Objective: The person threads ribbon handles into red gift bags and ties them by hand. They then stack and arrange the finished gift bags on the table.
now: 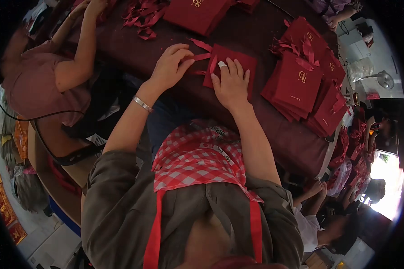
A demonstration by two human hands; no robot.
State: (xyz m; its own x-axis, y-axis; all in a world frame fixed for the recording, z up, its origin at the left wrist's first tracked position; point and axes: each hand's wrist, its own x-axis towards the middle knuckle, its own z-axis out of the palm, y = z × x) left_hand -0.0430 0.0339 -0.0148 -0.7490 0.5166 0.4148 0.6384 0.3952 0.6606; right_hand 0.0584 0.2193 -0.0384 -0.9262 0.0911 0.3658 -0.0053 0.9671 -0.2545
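A dark red bag point(241, 61) lies flat on the maroon-covered table point(177, 101), with red ribbon point(201, 57) running out from its left side. My left hand point(171, 66) pinches the ribbon between thumb and fingers, left of the bag. Resting on the bag's face is my right hand point(231, 84), fingers spread, with a white wrap on one finger. A silver bracelet is on my left wrist.
Stacked red bags with gold lettering point(298, 83) lie to the right. More bags point(197, 15) and a heap of loose ribbons point(141, 15) are at the far side. A person point(45, 80) works at the left; others are at the right.
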